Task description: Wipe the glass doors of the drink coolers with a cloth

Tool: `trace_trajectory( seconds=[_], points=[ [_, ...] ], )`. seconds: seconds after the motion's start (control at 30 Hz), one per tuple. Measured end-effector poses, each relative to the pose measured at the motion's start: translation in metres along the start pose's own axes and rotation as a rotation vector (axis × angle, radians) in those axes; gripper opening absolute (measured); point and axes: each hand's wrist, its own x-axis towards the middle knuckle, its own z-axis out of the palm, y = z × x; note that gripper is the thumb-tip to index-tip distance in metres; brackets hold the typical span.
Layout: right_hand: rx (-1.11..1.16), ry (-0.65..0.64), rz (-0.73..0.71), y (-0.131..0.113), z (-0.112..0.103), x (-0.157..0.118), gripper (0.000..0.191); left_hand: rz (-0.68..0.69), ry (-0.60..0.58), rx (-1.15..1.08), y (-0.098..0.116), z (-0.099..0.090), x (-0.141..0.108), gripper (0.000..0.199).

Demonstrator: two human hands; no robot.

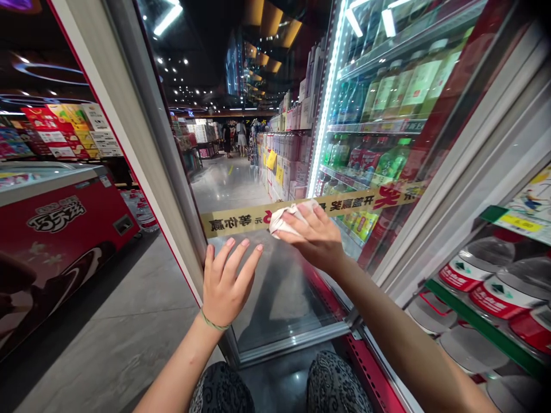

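Note:
A framed glass door (275, 304) stands open in front of me, with a yellow strip (236, 222) of mirrored lettering across it. My right hand (316, 238) holds a crumpled white cloth (284, 221) against the pane, over the middle of that strip. The palm side is hidden. Lower and to the left, my left hand (228, 281) has its fingers spread near the door's left edge, just below the strip. Nothing is in it; whether it rests on the glass I cannot tell. A thin green band circles that wrist.
Through the glass appear lit shelves of bottled drinks (394, 94) and an aisle with people far off. Large water bottles (503, 281) fill the shelves at my right. A red chest freezer (64, 229) stands at the left on the grey floor (116, 321).

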Motion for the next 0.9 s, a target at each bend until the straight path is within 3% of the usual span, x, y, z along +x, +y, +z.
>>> trace_trajectory(
  seconds=[0.17, 0.33, 0.47, 0.63, 0.8, 0.9],
  points=[
    [-0.058, 0.129, 0.220, -0.008, -0.002, -0.005, 0.043, 0.016, -0.003, -0.013, 0.002, -0.004, 0.002, 0.047],
    [-0.041, -0.026, 0.051, -0.016, -0.003, -0.013, 0.035, 0.026, -0.001, -0.020, 0.003, -0.006, 0.004, 0.042],
    [-0.064, 0.072, 0.238, -0.020, -0.005, -0.020, 0.036, 0.023, -0.020, -0.036, 0.003, -0.009, 0.004, 0.040],
    [-0.033, -0.024, 0.004, -0.030, -0.003, -0.015, 0.035, 0.021, -0.013, -0.020, 0.004, -0.009, 0.003, 0.040],
    [-0.081, 0.125, 0.258, -0.029, -0.001, -0.006, 0.035, 0.016, -0.013, -0.038, 0.004, -0.010, 0.003, 0.038],
    [0.045, 0.033, 0.103, -0.032, -0.001, -0.002, 0.036, 0.023, -0.010, -0.035, 0.004, -0.010, 0.003, 0.036]
  ],
)
